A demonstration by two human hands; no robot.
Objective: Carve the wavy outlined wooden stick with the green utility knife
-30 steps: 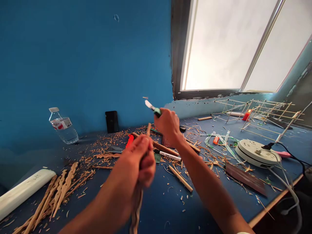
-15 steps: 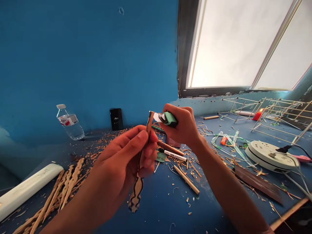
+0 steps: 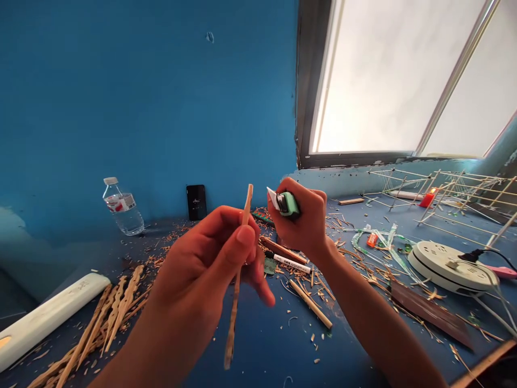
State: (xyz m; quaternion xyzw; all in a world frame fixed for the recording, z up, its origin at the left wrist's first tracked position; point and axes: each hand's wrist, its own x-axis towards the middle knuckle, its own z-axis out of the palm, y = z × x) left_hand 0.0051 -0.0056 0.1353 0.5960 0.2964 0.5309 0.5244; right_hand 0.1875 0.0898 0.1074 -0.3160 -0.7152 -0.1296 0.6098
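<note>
Between the thumb and fingers of my left hand (image 3: 214, 258) is a thin carved wooden strip (image 3: 234, 318), held upright with its narrow edge toward me. Its top end sticks up past my fingertips. My right hand (image 3: 301, 215) is closed around a green utility knife (image 3: 289, 203), blade out and pointing up to the left. A small gap separates the blade from the strip. Below my hands, a white marker (image 3: 288, 262) and a round wooden stick (image 3: 310, 303) lie among shavings on the blue table (image 3: 262, 345).
Carved wooden strips (image 3: 117, 310) lie at left beside a long white case (image 3: 52, 318). A water bottle (image 3: 123, 207) and a phone (image 3: 196, 202) stand near the wall. To the right are a round power strip (image 3: 452, 267), a thin stick frame (image 3: 434, 196), a lit red candle (image 3: 428, 198) and a brown sheet (image 3: 430, 312).
My left hand has turned the wooden strip from its patterned face to its edge, and some fingers have loosened. The knife blade has moved right, away from the strip's top.
</note>
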